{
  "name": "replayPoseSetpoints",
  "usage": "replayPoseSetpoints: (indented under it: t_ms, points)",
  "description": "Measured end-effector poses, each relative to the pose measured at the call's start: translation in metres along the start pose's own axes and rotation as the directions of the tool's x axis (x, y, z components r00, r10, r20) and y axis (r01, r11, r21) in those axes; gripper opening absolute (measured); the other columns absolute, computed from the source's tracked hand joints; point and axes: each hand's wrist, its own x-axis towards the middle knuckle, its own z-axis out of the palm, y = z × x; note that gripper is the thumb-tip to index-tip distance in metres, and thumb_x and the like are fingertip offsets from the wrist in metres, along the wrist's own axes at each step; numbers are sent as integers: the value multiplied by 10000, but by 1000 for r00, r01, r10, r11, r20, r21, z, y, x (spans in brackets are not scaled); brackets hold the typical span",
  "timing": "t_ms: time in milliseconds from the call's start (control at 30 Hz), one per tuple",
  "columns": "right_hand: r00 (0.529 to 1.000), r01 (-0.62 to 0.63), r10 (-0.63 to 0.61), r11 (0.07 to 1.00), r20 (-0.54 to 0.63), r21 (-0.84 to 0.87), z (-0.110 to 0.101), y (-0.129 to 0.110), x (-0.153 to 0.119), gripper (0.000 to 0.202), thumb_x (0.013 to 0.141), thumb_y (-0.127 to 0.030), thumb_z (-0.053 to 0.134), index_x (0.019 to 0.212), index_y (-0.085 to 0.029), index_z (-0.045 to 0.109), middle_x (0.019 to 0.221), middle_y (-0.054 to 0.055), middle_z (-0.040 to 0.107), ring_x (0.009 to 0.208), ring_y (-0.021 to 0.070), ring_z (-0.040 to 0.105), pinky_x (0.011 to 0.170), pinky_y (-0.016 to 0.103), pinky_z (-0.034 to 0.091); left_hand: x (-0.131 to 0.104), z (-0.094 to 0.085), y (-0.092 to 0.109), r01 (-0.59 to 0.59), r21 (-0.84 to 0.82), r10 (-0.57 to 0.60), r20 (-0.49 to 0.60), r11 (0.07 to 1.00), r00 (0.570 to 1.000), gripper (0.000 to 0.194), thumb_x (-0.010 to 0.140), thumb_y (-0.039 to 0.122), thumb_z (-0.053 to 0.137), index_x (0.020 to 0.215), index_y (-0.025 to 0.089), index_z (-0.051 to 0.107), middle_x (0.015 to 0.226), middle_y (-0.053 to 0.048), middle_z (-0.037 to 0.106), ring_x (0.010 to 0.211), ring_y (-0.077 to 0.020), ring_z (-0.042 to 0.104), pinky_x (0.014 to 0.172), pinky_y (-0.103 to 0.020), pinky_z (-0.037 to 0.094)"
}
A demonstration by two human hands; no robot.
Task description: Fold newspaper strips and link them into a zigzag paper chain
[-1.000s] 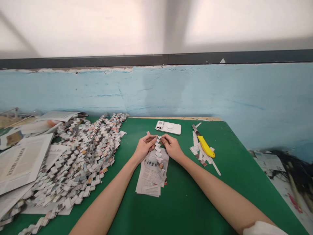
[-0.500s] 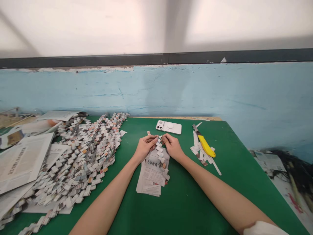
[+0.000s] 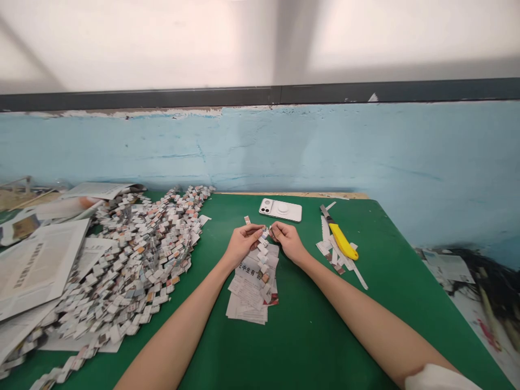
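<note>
A short zigzag chain of folded paper hangs down between my hands. Its top end is pinched in my left hand. My right hand is closed at the right of the chain's top, its thumb and finger pressed together on a small white paper piece. Beneath the chain lie stacked newspaper pieces with printed characters, loosely fanned. A small folded strip sticks up just behind my left fingers.
A white phone lies behind my hands. To the right, a yellow-handled knife rests on paper strips. Long folded-paper chains are heaped at left beside newspaper sheets. All are on a green table against a blue wall.
The chain's lower end has swung left, and the top newspaper pieces beneath it have shifted left, baring more of a red patch. My right hand has moved slightly away from the chain.
</note>
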Motion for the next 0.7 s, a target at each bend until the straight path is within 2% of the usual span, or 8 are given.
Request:
replayPoseSetpoints:
  t_ms: [200, 400, 567, 700]
  points:
    - [999, -35, 32, 995, 28, 94, -2, 2, 1, 511, 929, -673, 527, 712, -212, 497, 597, -38, 380, 553, 127, 310, 553, 274, 276, 1, -5, -3, -9, 77, 6, 36, 997, 999, 410, 750, 446, 828, 1004, 127, 787, 755, -65, 686, 522, -80, 450, 473, -208, 304]
    - [1000, 8, -8, 999, 2, 45, -2, 0, -1, 508, 947, -652, 510, 696, -211, 490, 618, -22, 423, 576, 135, 360, 580, 279, 331, -1, -5, 1, -42, 121, 35, 56, 992, 998, 375, 788, 440, 791, 1015, 140, 792, 774, -76, 696, 536, -105, 481, 486, -224, 338]
    - [1000, 21, -21, 1000, -16, -5, -2, -4, -1, 504, 944, -652, 506, 695, -213, 489, 619, -18, 422, 582, 142, 365, 580, 282, 326, -1, -4, 4, -72, 162, 61, 73, 984, 995, 366, 811, 425, 773, 1059, 157, 788, 913, -107, 737, 697, -166, 615, 557, -231, 412]
    - [999, 33, -35, 998, -34, -47, -1, -9, -2, 488, 943, -632, 512, 694, -213, 504, 614, -14, 433, 578, 144, 375, 568, 281, 323, -1, -6, 2, -83, 146, 66, 116, 986, 991, 376, 807, 399, 786, 1098, 161, 774, 986, -115, 745, 841, -202, 661, 695, -257, 484]
